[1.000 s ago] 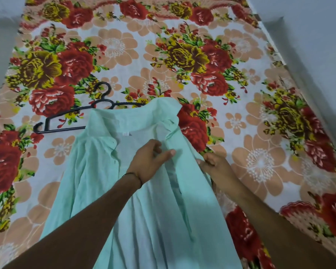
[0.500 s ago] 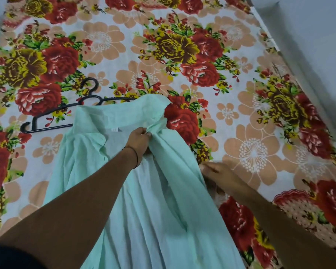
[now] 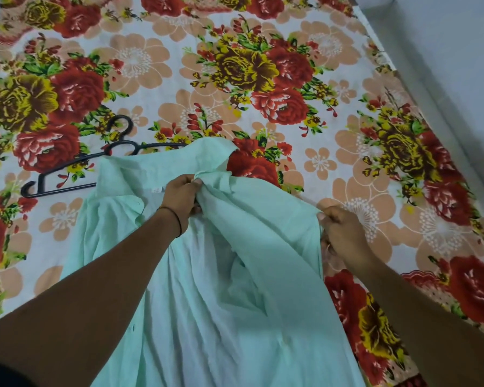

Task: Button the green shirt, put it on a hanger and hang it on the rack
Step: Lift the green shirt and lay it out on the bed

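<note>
The pale green shirt (image 3: 235, 289) lies open on the bed, collar at the far end, front panels spread and creased. My left hand (image 3: 180, 195) pinches the right front panel's top edge just below the collar. My right hand (image 3: 340, 233) grips the outer edge of that same panel near the shoulder and holds it out to the right. A black plastic hanger (image 3: 76, 169) lies flat on the bed, left of the collar; the shirt covers its right arm. No rack shows.
A floral bedsheet (image 3: 347, 135) with red, yellow and peach flowers covers the bed. The bed's right edge (image 3: 419, 88) meets a pale wall or floor strip. A dark thread band circles my left wrist.
My left hand moved from the shirt's middle up to the collar end and pinched the panel's edge. My right hand pulled the panel outward to the right, spreading it wider.
</note>
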